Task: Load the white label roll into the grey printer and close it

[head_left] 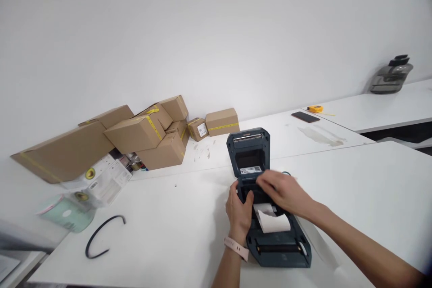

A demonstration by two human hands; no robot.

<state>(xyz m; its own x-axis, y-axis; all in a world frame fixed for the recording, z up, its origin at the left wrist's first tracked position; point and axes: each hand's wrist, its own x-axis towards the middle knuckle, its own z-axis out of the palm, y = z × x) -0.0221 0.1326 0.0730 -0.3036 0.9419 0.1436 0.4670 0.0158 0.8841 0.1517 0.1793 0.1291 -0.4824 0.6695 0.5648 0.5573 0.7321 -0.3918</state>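
Note:
A dark label printer lies on the white table with its lid swung up at the far end. Inside its body sits white label paper with a torn, curling edge. My left hand, with a pink band at the wrist, grips the printer's left side wall, thumb over the rim and fingers outside. Over the compartment near the hinge, my right hand has its fingers curled together and pointing down inside. Whatever those fingertips hold or touch is hidden.
Cardboard boxes are piled at the back left, with smaller ones beside them. A green pouch and a black curved band lie at the left. Farther right are a phone, a yellow tape measure and a large bottle.

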